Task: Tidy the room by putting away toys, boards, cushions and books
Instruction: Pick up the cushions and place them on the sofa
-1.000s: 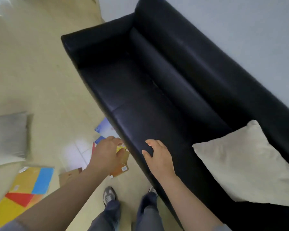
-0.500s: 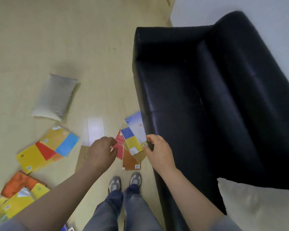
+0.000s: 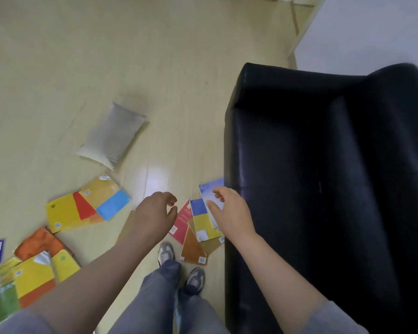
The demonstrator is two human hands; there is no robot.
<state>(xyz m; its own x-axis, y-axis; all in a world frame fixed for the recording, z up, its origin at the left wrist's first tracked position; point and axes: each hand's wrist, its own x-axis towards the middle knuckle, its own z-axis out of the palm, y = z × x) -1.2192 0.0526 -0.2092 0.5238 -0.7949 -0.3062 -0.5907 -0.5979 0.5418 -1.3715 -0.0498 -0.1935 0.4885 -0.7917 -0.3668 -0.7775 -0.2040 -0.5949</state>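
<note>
A grey cushion (image 3: pixel 112 137) lies on the floor to the left of the black sofa (image 3: pixel 323 189). Several thin colourful books (image 3: pixel 198 227) are fanned out on the floor by the sofa's front edge, just ahead of my feet. A second group of yellow, red and blue books (image 3: pixel 85 206) lies further left. More books (image 3: pixel 22 273) are heaped at the lower left. My left hand (image 3: pixel 155 213) hangs above the floor with loosely curled fingers and holds nothing. My right hand (image 3: pixel 229 213) hovers over the fanned books, fingers relaxed and empty.
A pale wooden floor (image 3: pixel 155 56) stretches ahead and to the left. A white wall (image 3: pixel 372 32) stands behind the sofa at the upper right. My shoes (image 3: pixel 179 266) are beside the fanned books, close to the sofa's base.
My view has swung left from the sofa seat to the floor. The pale cushion on the sofa has left the view. Both hands stay empty, now over the floor books.
</note>
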